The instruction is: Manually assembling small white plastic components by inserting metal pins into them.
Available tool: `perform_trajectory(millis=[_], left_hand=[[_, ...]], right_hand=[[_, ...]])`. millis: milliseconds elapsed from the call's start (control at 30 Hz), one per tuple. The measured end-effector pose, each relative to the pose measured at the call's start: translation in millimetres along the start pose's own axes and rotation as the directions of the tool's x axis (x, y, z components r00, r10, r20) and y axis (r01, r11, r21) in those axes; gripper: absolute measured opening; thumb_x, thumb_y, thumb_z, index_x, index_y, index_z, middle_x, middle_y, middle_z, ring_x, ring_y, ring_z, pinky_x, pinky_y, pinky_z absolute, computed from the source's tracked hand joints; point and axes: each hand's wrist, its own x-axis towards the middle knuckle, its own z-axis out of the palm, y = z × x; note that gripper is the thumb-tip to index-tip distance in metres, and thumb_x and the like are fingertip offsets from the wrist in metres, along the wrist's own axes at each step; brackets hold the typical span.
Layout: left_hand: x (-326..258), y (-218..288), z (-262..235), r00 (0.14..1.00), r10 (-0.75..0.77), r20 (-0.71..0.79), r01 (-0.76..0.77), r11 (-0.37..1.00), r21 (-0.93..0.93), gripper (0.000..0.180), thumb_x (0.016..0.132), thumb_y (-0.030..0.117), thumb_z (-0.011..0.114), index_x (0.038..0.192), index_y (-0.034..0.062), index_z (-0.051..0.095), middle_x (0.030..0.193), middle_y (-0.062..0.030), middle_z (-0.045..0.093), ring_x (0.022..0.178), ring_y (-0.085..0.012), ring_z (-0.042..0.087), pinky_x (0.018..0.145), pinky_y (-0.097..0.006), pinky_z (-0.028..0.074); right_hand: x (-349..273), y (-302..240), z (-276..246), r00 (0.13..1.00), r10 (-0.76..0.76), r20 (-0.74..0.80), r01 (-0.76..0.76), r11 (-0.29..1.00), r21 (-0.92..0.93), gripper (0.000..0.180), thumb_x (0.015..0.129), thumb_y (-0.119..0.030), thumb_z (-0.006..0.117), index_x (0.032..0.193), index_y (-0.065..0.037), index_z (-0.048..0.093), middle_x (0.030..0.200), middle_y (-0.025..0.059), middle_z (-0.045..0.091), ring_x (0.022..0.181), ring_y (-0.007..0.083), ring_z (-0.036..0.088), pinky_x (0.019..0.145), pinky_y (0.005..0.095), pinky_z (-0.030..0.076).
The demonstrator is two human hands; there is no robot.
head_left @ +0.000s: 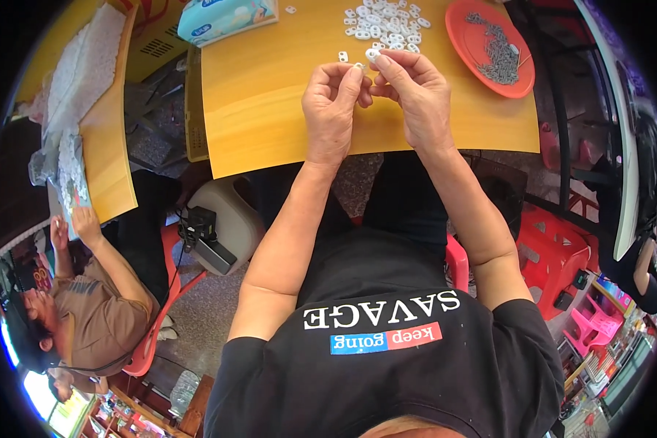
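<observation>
Both hands are raised close together over the near part of the yellow table [270,102]. My right hand [416,91] pinches a small white plastic piece with holes [372,55] between thumb and fingertips. My left hand [332,102] is closed in a pinch beside it; something tiny and pale shows at the thumb tip, too small to name. Just beyond the hands lies a loose pile of similar white pieces [390,22]. One single white piece [343,56] rests apart, left of the fingertips. At the right, a red plate [460,40] holds many small grey screw-like parts [500,58].
A blue and white tissue pack [230,20] stands at the table's far left. Another person [102,292] works at a second table [113,146] on the left. A grey stool with black devices [208,237] sits between us. Red plastic stools [551,255] stand at right.
</observation>
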Motion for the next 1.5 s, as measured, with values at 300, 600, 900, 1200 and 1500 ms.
perform_trajectory(millis=[300,600,900,1200,1500], left_hand=[[0,0,-1,1.0,-0.01,0.008,0.01,1.0,-0.004,0.01,0.095,0.008,0.061,0.099,0.0007,0.056,0.084,-0.0075,0.065,0.068,-0.0112,0.059,0.063,-0.023,0.05],[0,1,-1,1.0,-0.005,0.012,0.005,1.0,-0.022,0.01,0.095,0.009,0.061,0.096,0.0003,0.057,0.082,-0.0078,0.064,0.068,-0.0115,0.059,0.063,-0.024,0.05],[0,1,-1,1.0,-0.016,0.012,0.016,0.999,-0.043,0.01,0.096,0.009,0.061,0.096,0.0,0.057,0.082,-0.0084,0.064,0.067,-0.0122,0.059,0.063,-0.025,0.05],[1,-1,-1,1.0,-0.008,0.016,0.009,0.999,-0.041,0.011,0.096,0.009,0.062,0.094,-0.0008,0.058,0.08,-0.008,0.064,0.067,-0.0122,0.059,0.063,-0.024,0.05],[-5,3,10,0.997,0.075,0.02,-0.077,0.989,0.129,0.008,0.096,0.008,0.06,0.095,0.0007,0.058,0.078,-0.0037,0.061,0.068,-0.0086,0.056,0.063,-0.022,0.048]], right_hand=[[-2,1,2,1.0,-0.03,-0.001,0.03,0.997,-0.066,0.019,0.091,-0.012,0.069,0.104,0.002,0.066,0.089,0.0064,0.069,0.069,0.0078,0.059,0.064,0.0216,0.049],[-2,-2,3,0.998,-0.045,0.049,0.053,0.981,-0.187,0.019,0.091,-0.012,0.069,0.103,0.002,0.066,0.089,0.0042,0.068,0.07,0.0066,0.058,0.064,0.0206,0.048],[-1,-2,3,0.979,-0.155,0.136,0.189,0.937,-0.295,0.02,0.091,-0.009,0.068,0.109,0.002,0.067,0.089,0.0039,0.069,0.076,0.0067,0.061,0.065,0.0206,0.049],[-4,14,8,0.97,-0.237,0.06,0.244,0.917,-0.315,0.016,0.09,-0.003,0.067,0.105,0.004,0.067,0.083,0.004,0.065,0.071,0.0069,0.061,0.064,0.0217,0.051],[-3,-6,-1,0.991,-0.074,0.109,0.091,0.983,-0.161,0.018,0.093,-0.008,0.066,0.108,0.002,0.067,0.086,0.0026,0.066,0.072,0.0063,0.058,0.066,0.0213,0.049]])
